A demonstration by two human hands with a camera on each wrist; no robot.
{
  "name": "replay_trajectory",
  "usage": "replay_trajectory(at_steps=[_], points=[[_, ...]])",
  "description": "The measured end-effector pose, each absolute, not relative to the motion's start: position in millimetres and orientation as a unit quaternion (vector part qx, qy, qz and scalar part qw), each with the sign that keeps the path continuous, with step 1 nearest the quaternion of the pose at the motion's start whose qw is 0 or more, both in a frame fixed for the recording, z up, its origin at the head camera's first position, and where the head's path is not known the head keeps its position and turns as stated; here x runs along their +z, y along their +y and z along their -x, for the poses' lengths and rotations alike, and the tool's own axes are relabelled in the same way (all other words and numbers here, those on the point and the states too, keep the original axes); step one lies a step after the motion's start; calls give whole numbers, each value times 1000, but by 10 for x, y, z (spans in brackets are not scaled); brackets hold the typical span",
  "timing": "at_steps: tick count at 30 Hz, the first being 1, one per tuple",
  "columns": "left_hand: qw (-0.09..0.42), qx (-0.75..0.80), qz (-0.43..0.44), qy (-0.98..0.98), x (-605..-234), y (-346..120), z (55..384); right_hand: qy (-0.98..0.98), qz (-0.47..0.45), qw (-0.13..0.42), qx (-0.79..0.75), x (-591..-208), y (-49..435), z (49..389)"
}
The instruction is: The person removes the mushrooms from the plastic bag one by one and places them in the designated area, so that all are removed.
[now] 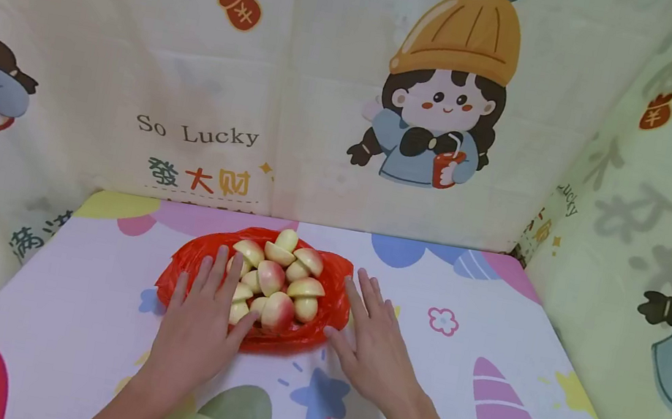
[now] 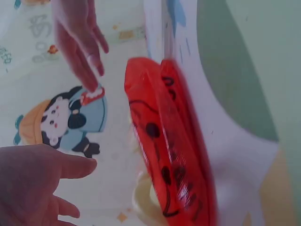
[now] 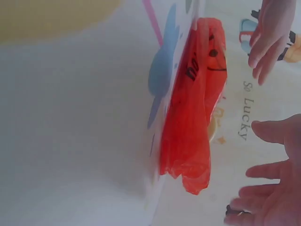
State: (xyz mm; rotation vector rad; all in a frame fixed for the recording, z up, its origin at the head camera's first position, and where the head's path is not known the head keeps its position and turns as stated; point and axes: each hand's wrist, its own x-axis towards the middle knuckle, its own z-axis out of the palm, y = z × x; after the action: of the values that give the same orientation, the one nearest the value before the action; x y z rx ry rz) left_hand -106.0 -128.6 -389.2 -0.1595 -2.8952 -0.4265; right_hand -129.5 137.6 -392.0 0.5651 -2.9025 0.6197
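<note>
A red plastic bag (image 1: 333,287) lies spread open on the table, its edges rolled down. Inside it sit several mushroom-shaped pieces (image 1: 278,312), pale cream with pink blushes on some. My left hand (image 1: 197,327), fingers extended, is over the bag's left front side and hides part of it. My right hand (image 1: 376,357) is at the bag's right edge, fingers spread. Neither hand holds anything. In the left wrist view, black printing shows on the bag's side (image 2: 155,127), with the left hand (image 2: 33,186) above it. The right wrist view shows the right hand (image 3: 277,183) likewise above the bag (image 3: 188,127).
The tabletop (image 1: 413,304) has a white covering with coloured shapes. Behind it hangs a cream cloth (image 1: 323,89) printed with a cartoon figure and lettering, and similar cloth (image 1: 612,233) encloses the right side.
</note>
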Motion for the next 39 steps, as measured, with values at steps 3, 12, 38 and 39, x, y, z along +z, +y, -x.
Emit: replay_trajectory(at_steps=[3,12,38,39], points=[[110,-147,46,-982,-3850,-1381,1124,-956,-183,48,225,-3909,1350,1331],[58,-268,-1,-962,-3701,-1749,1354,-937,-206,66,276,-3879,1258,1463],[-77,-375,-136,-914,-3917,-2365,1811,-894,-266,-4,361,-4019,1150,1916],[-84,-378,-136,-912,-3927,-2371,1826,-892,-267,-4,364,-4024,1154,1926]])
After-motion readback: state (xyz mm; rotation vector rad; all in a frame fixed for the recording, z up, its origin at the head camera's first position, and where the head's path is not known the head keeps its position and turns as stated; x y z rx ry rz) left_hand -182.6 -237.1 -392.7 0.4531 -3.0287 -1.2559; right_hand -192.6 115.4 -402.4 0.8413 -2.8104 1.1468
